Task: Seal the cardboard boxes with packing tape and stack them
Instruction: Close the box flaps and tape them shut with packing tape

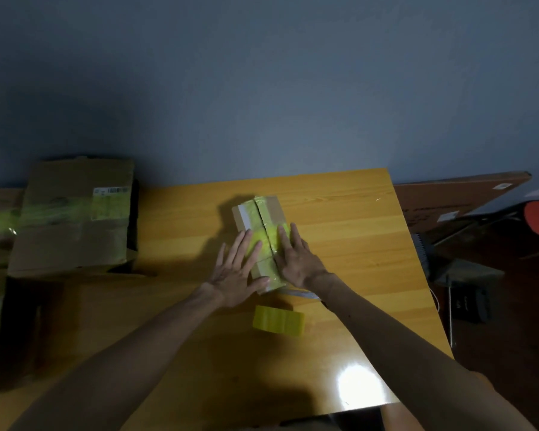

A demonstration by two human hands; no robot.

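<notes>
Yellow tape (260,236) wraps small box (266,209), mid-table (355,244). Left hand (237,272) and right hand (296,259) press flat on it, grip released, fingers straight. Risks: uneven pressure may wrinkle the tape at the seam, and the box may skid on the glossy wood.

left grip (235,275): bare | right grip (296,262): bare | forearms (131,346): bare to elbow
</notes>
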